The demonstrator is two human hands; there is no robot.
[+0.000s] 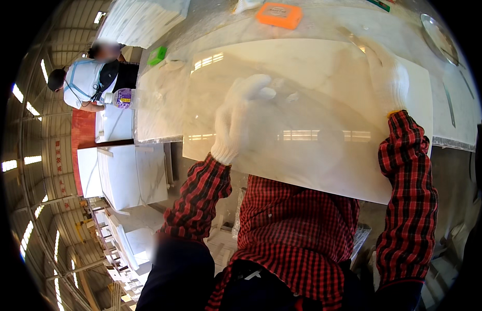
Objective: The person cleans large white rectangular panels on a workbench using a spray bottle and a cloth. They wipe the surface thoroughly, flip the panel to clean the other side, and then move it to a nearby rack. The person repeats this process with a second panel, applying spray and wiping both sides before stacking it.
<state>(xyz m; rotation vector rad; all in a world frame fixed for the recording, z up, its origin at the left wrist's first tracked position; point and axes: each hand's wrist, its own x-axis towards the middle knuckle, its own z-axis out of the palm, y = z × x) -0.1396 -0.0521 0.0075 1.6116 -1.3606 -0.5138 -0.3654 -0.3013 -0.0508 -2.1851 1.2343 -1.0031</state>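
A glossy pale marble-look slab point(313, 114) lies on the worktable in front of me, its near edge jutting past the table's front. My left hand point(238, 114), in a white knitted glove, is over the slab's left part with its fingers extended and apart, holding nothing I can see. Just right of those fingers is a small white scrap point(292, 97) on the shiny face. At the slab's far right, my right hand point(387, 75), also gloved, reaches to the far edge. Its fingers are smeared by motion, so their grip is unclear.
Behind the slab, the worktable point(210, 28) bears an orange box point(279, 15), a green block point(157, 55) and a round metal dish point(439, 39). A thin metal strip point(449, 106) lies right. A plastic bottle point(121, 98) and a co-worker point(88, 83) are left, above stacked slabs point(129, 176).
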